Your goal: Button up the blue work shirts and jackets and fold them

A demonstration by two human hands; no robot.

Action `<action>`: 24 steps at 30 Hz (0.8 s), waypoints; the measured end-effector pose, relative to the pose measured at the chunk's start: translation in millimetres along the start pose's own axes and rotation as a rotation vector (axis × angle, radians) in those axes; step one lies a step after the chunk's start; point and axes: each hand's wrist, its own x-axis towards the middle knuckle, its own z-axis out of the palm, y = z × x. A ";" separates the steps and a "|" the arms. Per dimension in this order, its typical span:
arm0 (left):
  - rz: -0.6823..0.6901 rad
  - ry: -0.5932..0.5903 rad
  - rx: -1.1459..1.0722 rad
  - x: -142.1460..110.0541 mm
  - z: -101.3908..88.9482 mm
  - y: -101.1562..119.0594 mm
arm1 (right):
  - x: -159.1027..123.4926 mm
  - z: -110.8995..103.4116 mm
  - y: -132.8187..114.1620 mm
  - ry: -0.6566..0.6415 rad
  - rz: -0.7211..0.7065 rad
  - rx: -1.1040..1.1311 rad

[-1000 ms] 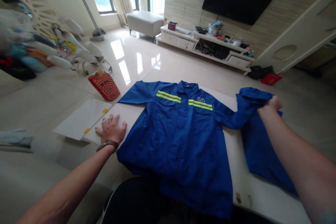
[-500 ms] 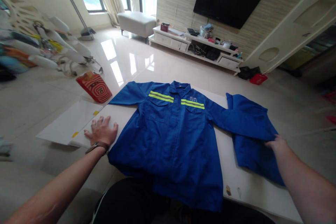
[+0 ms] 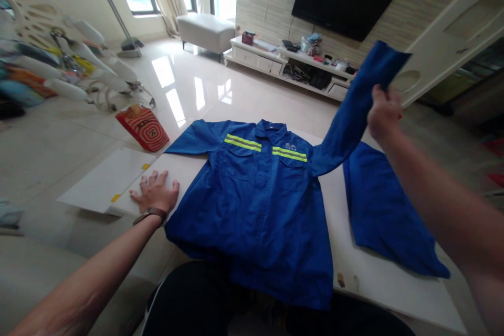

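Observation:
A blue work jacket (image 3: pixel 252 205) with yellow-green reflective strips lies front up on a white table (image 3: pixel 378 278), collar away from me. My right hand (image 3: pixel 385 110) is closed on one jacket sleeve (image 3: pixel 356 100) and holds it raised, its cuff pointing up and away. The other sleeve lies flat to the left. My left hand (image 3: pixel 155 193), with a watch on the wrist, rests flat with fingers spread on the tabletop, just left of the jacket. Another blue folded garment (image 3: pixel 389 210) lies on the table under my right forearm.
A red paper bag (image 3: pixel 145 128) stands beyond the left end of the table, near a white board (image 3: pixel 106 178) with yellow tape. Two small items, one of them a yellowish tag (image 3: pixel 340 280), lie by the near edge. A TV cabinet (image 3: pixel 252 55) stands farther back.
My right hand has lifted the sleeve from over the folded garment, moving up and left, so that garment is more exposed. My left hand has stayed almost in place.

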 end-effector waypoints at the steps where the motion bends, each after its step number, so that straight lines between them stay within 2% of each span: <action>1: 0.000 0.002 0.001 -0.1 0.0 0.0 | -14.4 20.8 -36.1 -0.144 -0.006 0.057; 3: -0.002 -0.001 0.001 -0.1 0.0 -0.1 | -60.8 58.2 -103.0 -0.457 -0.140 0.130; 5: -0.003 -0.004 -0.004 0.0 0.0 -0.3 | -118.5 87.3 -147.8 -0.788 -0.293 0.211; 7: -0.002 -0.002 -0.010 0.0 -0.1 -0.4 | -172.3 105.5 -161.1 -1.123 -0.442 0.211; 8: -0.002 0.000 -0.012 -0.2 -0.2 -0.2 | -194.4 110.1 -156.3 -1.204 -0.468 0.180; 10: -0.002 0.002 -0.016 -0.7 -0.8 0.4 | -226.9 110.2 -128.6 -1.234 -0.421 0.088; 12: 0.000 0.010 -0.025 -1.4 -1.3 1.2 | -246.4 99.8 -86.2 -1.141 -0.347 -0.050; 16: 0.000 0.013 -0.059 -1.9 -2.2 2.5 | -268.4 63.5 5.1 -0.924 -0.203 -0.349; 18: -0.003 0.002 -0.061 -1.9 -2.9 2.9 | -277.5 45.7 42.6 -0.953 -0.110 -0.400; 21: -0.007 -0.006 -0.029 -2.1 -3.2 2.8 | -289.9 24.4 81.9 -1.012 -0.017 -0.426; 24: 0.000 0.007 -0.012 -1.7 -0.8 0.9 | -306.6 7.3 101.5 -0.879 -0.005 -0.460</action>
